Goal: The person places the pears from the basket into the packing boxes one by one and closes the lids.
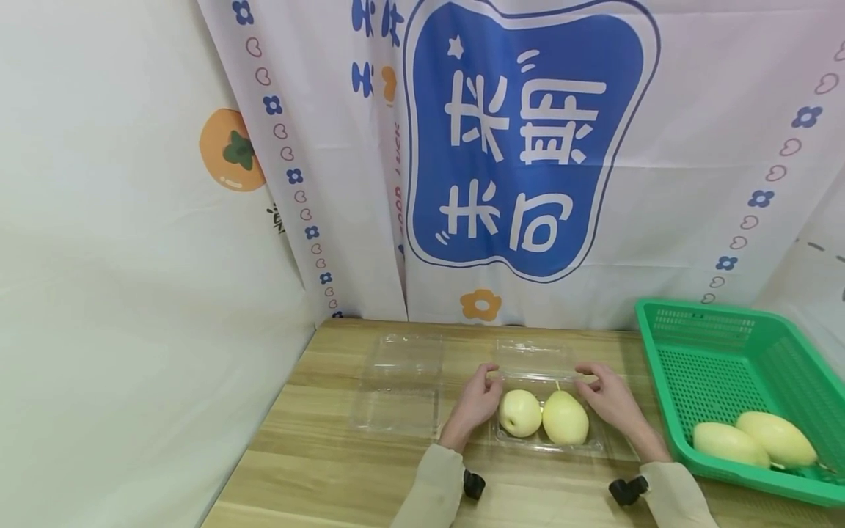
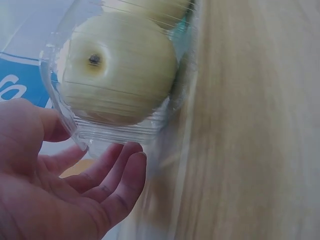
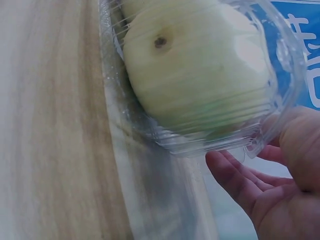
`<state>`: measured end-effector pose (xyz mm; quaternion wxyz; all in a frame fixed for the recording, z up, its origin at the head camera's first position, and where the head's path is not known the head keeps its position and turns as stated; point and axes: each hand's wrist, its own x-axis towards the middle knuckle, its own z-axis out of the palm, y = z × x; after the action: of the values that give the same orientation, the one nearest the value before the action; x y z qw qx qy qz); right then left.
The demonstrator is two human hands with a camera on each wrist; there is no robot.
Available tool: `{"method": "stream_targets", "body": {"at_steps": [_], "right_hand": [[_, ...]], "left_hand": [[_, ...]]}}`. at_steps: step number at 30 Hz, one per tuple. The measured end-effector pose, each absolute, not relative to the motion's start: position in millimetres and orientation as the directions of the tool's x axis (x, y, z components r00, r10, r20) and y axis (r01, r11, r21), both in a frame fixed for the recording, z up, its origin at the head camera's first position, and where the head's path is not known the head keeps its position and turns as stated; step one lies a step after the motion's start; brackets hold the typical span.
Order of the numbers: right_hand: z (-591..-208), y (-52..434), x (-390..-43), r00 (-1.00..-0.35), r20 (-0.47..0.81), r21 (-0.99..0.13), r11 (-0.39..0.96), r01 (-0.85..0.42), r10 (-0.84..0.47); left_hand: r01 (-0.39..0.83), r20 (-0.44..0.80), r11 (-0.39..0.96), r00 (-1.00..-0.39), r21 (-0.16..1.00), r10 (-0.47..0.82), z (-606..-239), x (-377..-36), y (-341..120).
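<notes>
The clear, rectangular plastic container (image 1: 548,446) lies open on the wood-grained table (image 1: 297,469), between its near and far edges, the lid (image 1: 535,356) laid back toward the far edge. Two pale yellow, rounded pears (image 1: 565,418) sit side by side in the base, whose walls presumably check rolling. The left hand (image 1: 477,400) and right hand (image 1: 609,397), each half-closed, pinch opposite ends near the hinge, a symmetrical hold that probably steadies the thin plastic. A second clear plastic container (image 1: 396,411) lies open toward the left edge; a green perforated plastic basket (image 1: 660,381) by the right edge contains more pears (image 1: 731,445).
</notes>
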<state>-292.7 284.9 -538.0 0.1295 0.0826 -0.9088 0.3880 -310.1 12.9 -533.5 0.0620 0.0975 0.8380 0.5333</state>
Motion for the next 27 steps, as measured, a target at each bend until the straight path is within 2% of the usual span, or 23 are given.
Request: {"method": "stream_targets", "body": {"at_steps": [5,14,27], "right_hand": [[-538,283,-292,-0.966,0.256,-0.69,0.694,-0.202,-0.027],[-538,284,-291,-0.971,0.238,-0.681,0.711,-0.175,-0.011],[-539,283,-291,-0.971,0.24,-0.685,0.71,-0.162,0.011]], "left_hand": [[0.049,-0.023,0.378,-0.983,0.925,0.182,-536,-313,12],[0.096,0.057,0.361,-0.992,0.928,0.116,-535,-316,16],[0.062,0.046,0.356,-0.998,0.932,0.052,-539,-321,19]]}}
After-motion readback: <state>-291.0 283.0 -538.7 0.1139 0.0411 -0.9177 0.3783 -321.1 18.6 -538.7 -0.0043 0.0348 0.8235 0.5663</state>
